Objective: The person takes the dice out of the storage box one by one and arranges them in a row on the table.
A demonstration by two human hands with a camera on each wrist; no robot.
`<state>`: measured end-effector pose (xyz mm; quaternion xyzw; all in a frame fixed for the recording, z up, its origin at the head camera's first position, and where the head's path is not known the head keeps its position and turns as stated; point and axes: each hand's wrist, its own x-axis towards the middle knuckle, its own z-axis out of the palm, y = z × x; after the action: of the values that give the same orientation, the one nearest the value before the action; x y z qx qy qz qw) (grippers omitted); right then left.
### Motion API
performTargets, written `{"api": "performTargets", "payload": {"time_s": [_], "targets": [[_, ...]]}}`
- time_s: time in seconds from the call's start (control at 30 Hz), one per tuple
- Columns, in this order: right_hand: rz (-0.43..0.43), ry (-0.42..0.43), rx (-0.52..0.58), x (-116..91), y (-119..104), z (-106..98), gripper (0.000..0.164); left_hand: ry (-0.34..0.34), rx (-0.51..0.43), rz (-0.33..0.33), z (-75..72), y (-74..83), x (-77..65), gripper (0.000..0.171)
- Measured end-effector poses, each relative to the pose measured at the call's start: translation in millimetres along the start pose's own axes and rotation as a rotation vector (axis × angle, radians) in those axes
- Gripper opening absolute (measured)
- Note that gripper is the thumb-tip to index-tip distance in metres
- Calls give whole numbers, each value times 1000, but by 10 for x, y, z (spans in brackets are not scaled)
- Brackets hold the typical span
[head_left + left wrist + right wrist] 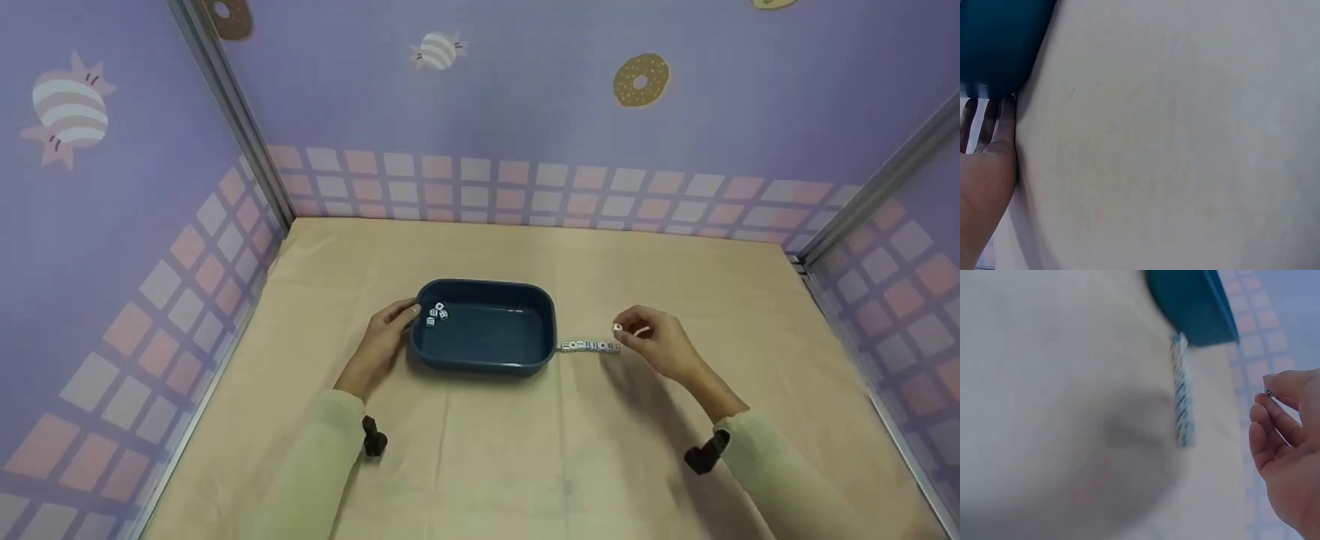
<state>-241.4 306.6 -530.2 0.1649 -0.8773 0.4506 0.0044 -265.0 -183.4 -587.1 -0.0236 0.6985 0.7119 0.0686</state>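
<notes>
In the head view a dark blue rectangular tray [480, 337] stands on the cloth, with several white dice [430, 321] at its left end. My left hand [384, 341] holds the tray's left end, thumb at the rim and the other fingers against the outer wall; the left wrist view shows these fingers touching the tray [1002, 48]. Thumb and forefinger of my right hand [660, 345] pinch one white die [617, 328], held above the right end of a row of dice [587, 346]. That row [1183, 399] runs out from the tray's right side.
A pale beige cloth [495, 450] covers the table. Purple panels [525, 97] with a pink and white check border [510, 199] enclose the back and both sides, joined by metal posts [240, 120].
</notes>
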Motion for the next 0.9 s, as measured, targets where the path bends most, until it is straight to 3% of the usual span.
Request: {"api": "performTargets", "payload": {"time_s": [0.17,0.33,0.6,0.9], "targets": [[32,-2,-101,-179,261,-83,11,0,-17,-9,15,-18,-38,48],[47,-30,-150,-218,391,-101,13,-7,-28,2,7,-10,-24,48],[85,-93,-225,-205,482,7,13,-9,-9,13,-13,-30,-12,49],[87,-67,-195,-152,488,64,14,-19,-32,14,-5,-5,-14,50]]}}
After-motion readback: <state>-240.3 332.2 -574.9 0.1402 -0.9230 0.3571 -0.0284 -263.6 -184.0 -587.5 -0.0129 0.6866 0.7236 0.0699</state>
